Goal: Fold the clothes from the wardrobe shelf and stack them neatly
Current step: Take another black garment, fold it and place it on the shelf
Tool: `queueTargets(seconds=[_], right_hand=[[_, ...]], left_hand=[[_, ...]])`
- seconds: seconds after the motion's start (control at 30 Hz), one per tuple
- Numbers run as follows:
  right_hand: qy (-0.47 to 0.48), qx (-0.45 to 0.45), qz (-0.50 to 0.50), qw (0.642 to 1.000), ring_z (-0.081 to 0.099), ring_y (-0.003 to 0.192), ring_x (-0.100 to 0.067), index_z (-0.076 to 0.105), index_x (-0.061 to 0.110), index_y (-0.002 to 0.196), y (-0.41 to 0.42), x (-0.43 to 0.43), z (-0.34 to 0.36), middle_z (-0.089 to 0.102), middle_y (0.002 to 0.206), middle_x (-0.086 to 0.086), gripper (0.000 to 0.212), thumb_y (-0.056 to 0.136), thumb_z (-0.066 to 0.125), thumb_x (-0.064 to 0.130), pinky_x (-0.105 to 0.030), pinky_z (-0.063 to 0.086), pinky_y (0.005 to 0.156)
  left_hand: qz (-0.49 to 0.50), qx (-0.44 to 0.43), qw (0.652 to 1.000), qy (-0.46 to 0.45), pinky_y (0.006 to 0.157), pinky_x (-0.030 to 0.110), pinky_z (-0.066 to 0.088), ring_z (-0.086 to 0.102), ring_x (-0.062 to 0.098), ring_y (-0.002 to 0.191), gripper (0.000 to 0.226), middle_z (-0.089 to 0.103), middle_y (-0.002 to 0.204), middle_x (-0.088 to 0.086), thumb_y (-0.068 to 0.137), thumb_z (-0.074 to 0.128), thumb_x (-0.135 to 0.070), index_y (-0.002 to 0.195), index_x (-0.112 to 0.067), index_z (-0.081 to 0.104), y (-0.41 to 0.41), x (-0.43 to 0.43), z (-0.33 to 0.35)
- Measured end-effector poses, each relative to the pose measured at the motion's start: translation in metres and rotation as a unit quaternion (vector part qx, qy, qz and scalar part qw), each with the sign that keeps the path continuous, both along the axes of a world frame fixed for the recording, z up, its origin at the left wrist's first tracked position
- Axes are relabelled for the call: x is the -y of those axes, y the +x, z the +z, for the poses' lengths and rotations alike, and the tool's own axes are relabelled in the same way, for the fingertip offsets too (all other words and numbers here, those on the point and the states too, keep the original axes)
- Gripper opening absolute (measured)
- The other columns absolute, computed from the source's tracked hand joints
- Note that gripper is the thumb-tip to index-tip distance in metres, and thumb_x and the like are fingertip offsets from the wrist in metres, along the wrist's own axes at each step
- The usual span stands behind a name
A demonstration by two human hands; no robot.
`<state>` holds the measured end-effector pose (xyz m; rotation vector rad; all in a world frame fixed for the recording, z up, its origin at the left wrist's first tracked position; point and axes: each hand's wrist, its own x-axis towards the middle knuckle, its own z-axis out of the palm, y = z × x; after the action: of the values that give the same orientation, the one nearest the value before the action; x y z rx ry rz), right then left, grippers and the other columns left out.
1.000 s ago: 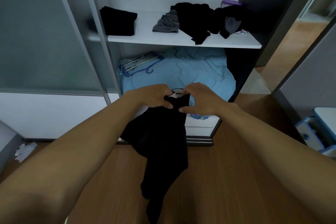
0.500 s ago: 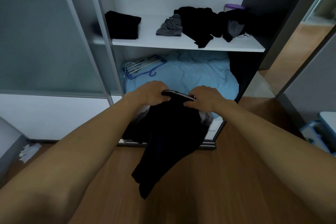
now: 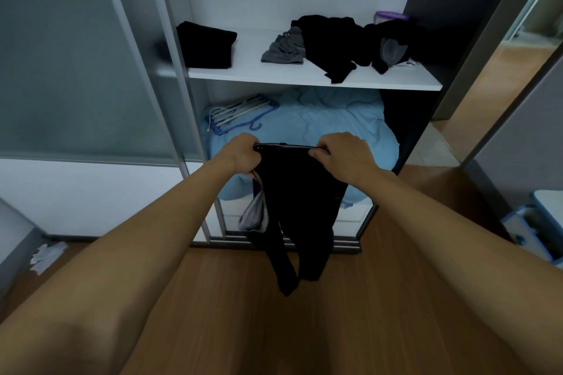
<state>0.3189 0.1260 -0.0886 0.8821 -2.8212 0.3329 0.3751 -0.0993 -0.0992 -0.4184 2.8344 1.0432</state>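
Observation:
A pair of black trousers [image 3: 300, 204] hangs in front of the wardrobe, legs dangling toward the floor, a grey pocket lining showing at its left side. My left hand [image 3: 242, 155] grips the left end of the waistband and my right hand [image 3: 344, 154] grips the right end, stretching it flat between them. On the white wardrobe shelf [image 3: 304, 79] lie a folded black garment [image 3: 207, 44] at the left, a crumpled grey garment [image 3: 285, 49] in the middle and a heap of black clothes [image 3: 350, 39] at the right.
Under the shelf lies a light blue quilt [image 3: 320, 125] with a bundle of hangers [image 3: 240, 113] on it. A frosted sliding door [image 3: 76, 55] stands at the left. Wooden floor [image 3: 274, 313] is below. A blue-and-white box [image 3: 536, 222] sits at the right edge.
My hands have moved apart along the waistband, pulling it straight. The bunched trousers now hang spread out with both legs down.

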Motion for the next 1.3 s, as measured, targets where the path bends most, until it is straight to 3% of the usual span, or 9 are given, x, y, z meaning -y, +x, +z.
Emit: queueTargets(seconds=[0.13,0.33,0.5,0.63,0.77,0.9,1.07,1.17,1.3], right_hand=[[-0.089,0.081,-0.008,0.993,0.060,0.085,-0.021,0.061,0.016,0.101,0.005,-0.002,-0.006,0.066,0.092,-0.002,0.028,0.098,0.056,0.043,-0.035,0.043,0.073],[-0.142,0.075,0.062,0.985,0.052,0.063,-0.023,0.041,0.020,0.089,0.021,-0.002,-0.014,0.057,0.073,-0.003,0.016,0.096,0.052,0.011,-0.039,0.043,0.064],[-0.151,0.181,0.065,0.970,0.059,0.084,-0.013,0.071,0.022,0.093,0.026,0.002,-0.019,0.070,0.093,0.006,0.028,0.096,0.046,0.010,-0.032,0.046,0.078],[-0.240,0.289,0.010,0.927,0.037,0.049,-0.008,0.033,0.025,0.052,0.030,0.009,-0.021,0.035,0.046,0.015,0.057,0.087,0.047,0.068,-0.033,0.031,0.061],[-0.145,0.198,-0.015,0.969,0.054,0.053,-0.005,0.054,0.023,0.061,0.029,0.018,-0.015,0.054,0.054,0.014,0.066,0.064,0.051,0.089,-0.027,0.036,0.056],[-0.074,0.091,-0.032,0.993,0.056,0.065,-0.013,0.046,0.024,0.065,0.034,0.034,-0.019,0.051,0.065,0.009,0.046,0.074,0.063,0.066,-0.027,0.028,0.051],[-0.019,0.041,-0.030,0.999,0.048,0.063,-0.017,0.033,0.018,0.060,0.036,0.040,-0.022,0.040,0.062,0.006,0.035,0.085,0.058,0.020,-0.027,0.019,0.048],[-0.008,0.032,-0.016,0.999,0.049,0.062,-0.018,0.037,0.017,0.060,0.031,0.038,-0.011,0.043,0.062,0.004,0.032,0.086,0.057,0.019,-0.028,0.020,0.048],[0.019,-0.009,0.050,0.999,0.056,0.073,-0.021,0.060,0.013,0.085,0.029,0.031,0.001,0.058,0.080,0.001,0.015,0.090,0.052,0.024,-0.030,0.028,0.055]], left_hand=[[0.079,-0.061,0.966,0.237,0.052,0.027,0.060,0.067,0.026,0.076,0.033,0.064,0.092,0.016,0.091,0.036,0.014,0.098,-0.001,0.065,0.003,-0.018,0.007],[0.154,-0.116,0.919,0.344,0.051,0.029,0.060,0.067,0.025,0.078,0.034,0.067,0.091,0.011,0.093,0.042,0.011,0.093,-0.009,0.070,0.000,-0.029,0.019],[0.168,-0.138,0.925,0.311,0.049,0.032,0.060,0.068,0.027,0.078,0.037,0.068,0.104,0.019,0.092,0.040,0.011,0.105,-0.004,0.071,-0.007,-0.034,0.018],[0.158,-0.142,0.937,0.278,0.063,0.044,0.063,0.070,0.031,0.082,0.038,0.070,0.103,0.019,0.090,0.041,0.011,0.088,-0.013,0.071,-0.011,-0.035,0.017],[0.137,-0.121,0.964,0.194,0.076,0.049,0.061,0.070,0.036,0.089,0.030,0.070,0.097,0.021,0.085,0.043,0.007,0.095,-0.005,0.069,-0.013,-0.031,0.019],[0.147,-0.089,0.951,0.258,0.056,0.032,0.062,0.068,0.027,0.082,0.020,0.068,0.097,0.019,0.093,0.045,0.001,0.095,-0.005,0.064,-0.012,-0.035,0.020],[0.164,-0.062,0.932,0.316,0.051,0.028,0.060,0.066,0.023,0.080,0.025,0.066,0.108,0.019,0.094,0.045,0.002,0.114,-0.004,0.060,-0.008,-0.034,0.019],[0.113,0.018,0.971,0.212,0.046,0.028,0.058,0.070,0.025,0.071,0.027,0.065,0.109,0.018,0.093,0.054,-0.005,0.119,-0.007,0.056,-0.005,-0.025,0.019],[0.042,0.113,0.990,0.077,0.062,0.038,0.063,0.075,0.029,0.072,0.018,0.067,0.102,0.020,0.092,0.054,0.000,0.110,-0.002,0.059,-0.005,-0.015,0.021]])
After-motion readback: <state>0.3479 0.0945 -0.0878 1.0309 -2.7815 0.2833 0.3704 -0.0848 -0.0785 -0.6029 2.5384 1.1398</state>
